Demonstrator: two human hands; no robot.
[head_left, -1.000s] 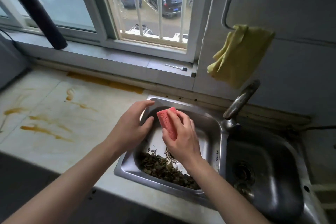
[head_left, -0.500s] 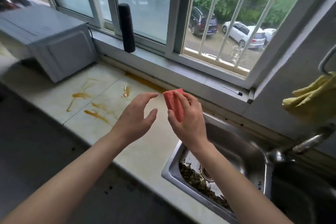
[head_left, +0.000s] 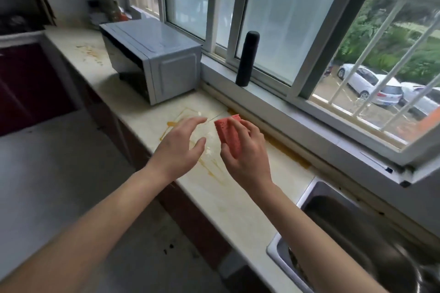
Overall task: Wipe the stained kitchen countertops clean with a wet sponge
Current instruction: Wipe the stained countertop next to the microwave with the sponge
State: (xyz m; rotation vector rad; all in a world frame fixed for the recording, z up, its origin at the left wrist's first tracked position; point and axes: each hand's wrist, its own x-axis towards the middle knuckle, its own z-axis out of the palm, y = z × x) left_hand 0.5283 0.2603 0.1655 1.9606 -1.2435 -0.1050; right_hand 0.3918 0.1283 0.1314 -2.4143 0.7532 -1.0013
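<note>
My right hand (head_left: 247, 154) grips a pink-red sponge (head_left: 228, 133) upright, held in the air above the pale stone countertop (head_left: 240, 200). Just to its left, my left hand (head_left: 178, 150) hovers with relaxed, spread fingers and holds nothing; it does not touch the sponge. Orange-brown stains (head_left: 209, 166) streak the counter under and beyond both hands. A thicker orange band (head_left: 288, 152) runs along the wall joint below the window sill.
A grey microwave (head_left: 152, 59) stands on the counter to the far left, with more stains (head_left: 90, 52) beyond it. A black flask (head_left: 246, 58) stands on the window sill. The steel sink (head_left: 338, 233) lies at the lower right. The counter's front edge drops to the floor on the left.
The view has swung left from the sink to the stained counter. Both hands moved left with it, the right hand still holding the sponge, now above the stains.
</note>
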